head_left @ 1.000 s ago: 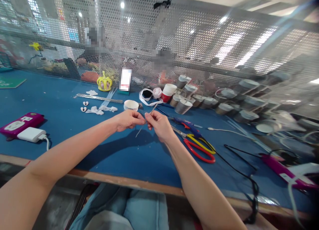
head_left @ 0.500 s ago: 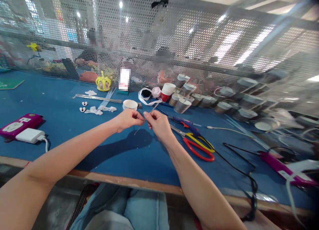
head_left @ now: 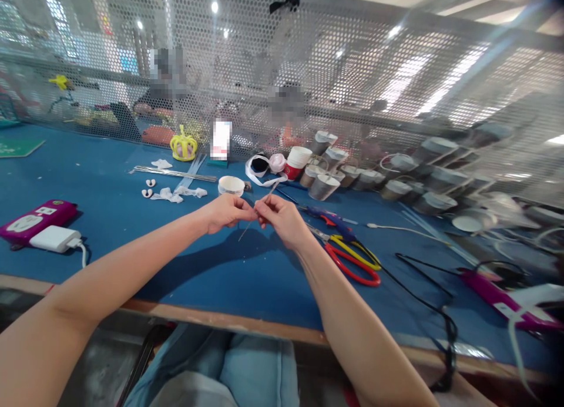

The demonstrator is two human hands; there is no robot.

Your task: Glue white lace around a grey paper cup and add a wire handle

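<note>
Fingertip to fingertip, my left hand and my right hand meet above the blue table. Both are closed in a pinch on a thin wire-like stick, whose ends show below the fingers and above my right hand. Its exact kind is too small to make out. Just behind my hands stands a white paper cup. Scissors with red and yellow handles lie to the right of my right hand, partly under a blue glue gun.
Several grey cups crowd the back right, before a perforated metal screen. A yellow crown-shaped piece, a phone and metal rods lie further back. Purple power strips sit at both sides; a black cable runs right.
Both hands stay almost in place, still pinching the thin stick. The fingers of my right hand have shifted very slightly; the whole view has drifted a little.
</note>
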